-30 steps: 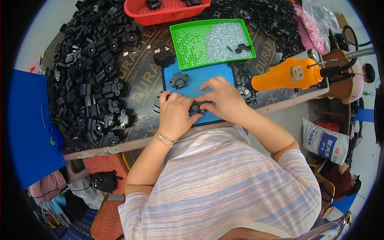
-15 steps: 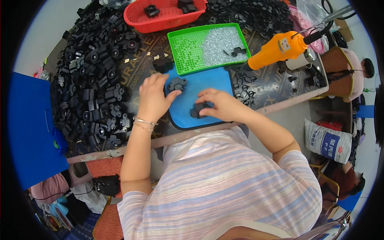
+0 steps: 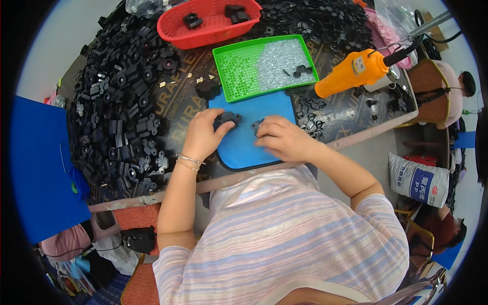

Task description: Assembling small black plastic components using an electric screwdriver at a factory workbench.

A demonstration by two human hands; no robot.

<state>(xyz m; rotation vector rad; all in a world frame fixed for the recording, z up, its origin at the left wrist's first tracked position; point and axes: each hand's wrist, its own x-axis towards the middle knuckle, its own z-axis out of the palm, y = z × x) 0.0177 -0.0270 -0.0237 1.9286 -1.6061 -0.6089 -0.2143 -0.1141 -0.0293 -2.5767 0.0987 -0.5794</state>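
Assy wkshop: orange pwr tool [image 3: 353, 73], heaped blk parts [image 3: 122, 81], grn tray [image 3: 239, 73] w/ metal bits [image 3: 277, 63].

The dark surface [image 3: 351, 109] with a pale edge [image 3: 371, 129] carries a blue mat [image 3: 246, 150], a green perforated tray [image 3: 236, 76] just beyond it, a red basket [image 3: 203, 39] farther back, a heap of black parts [image 3: 122, 101] at left, and black ring-shaped pieces [image 3: 311, 122] right of the mat
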